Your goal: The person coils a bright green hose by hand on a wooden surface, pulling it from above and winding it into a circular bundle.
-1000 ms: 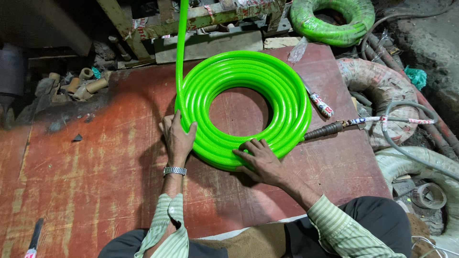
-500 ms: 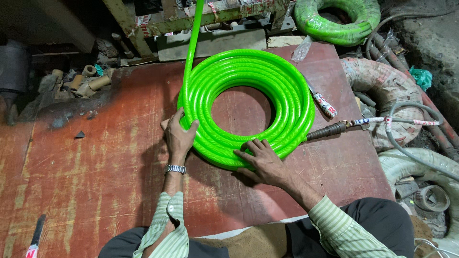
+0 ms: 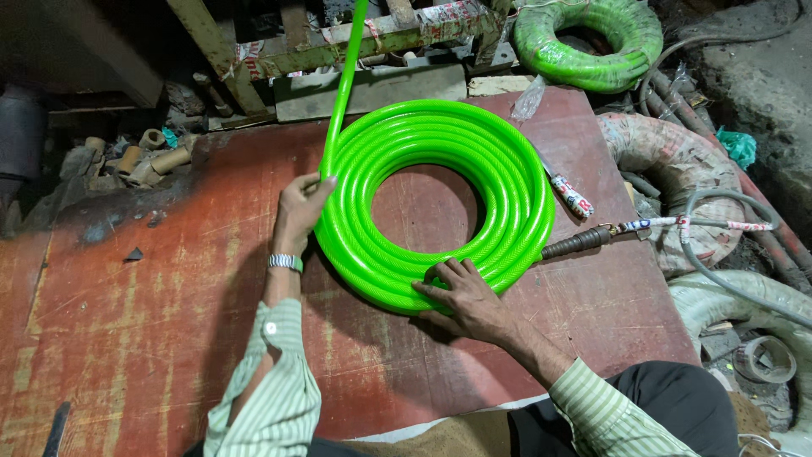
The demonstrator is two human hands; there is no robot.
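**Green hose coiled on a worn red board**

A scuffed red wooden board fills most of the frame, with a dim, cluttered workshop floor around it. On the board, centre frame, lies a bright green hose coil — many flat turns around a bare round middle.

The left hand, a watch at its wrist, sits at the coil's left edge, fingers curled loosely around the hose where the free length leaves the coil; that free hose strand runs straight up to the top of the frame. The right hand lies flat on the coil's lower turns, fingers spread and pressed onto the hose. Both sleeves are pale green striped.

Outward from there: a dark metal fitting juts from the coil's right side, joined to a grey taped line running to the right edge. A second green coil, wrapped, sits at the upper right — well apart from the first. Greyish hoses pile along the right side, and short cardboard tubes lie at the upper left.
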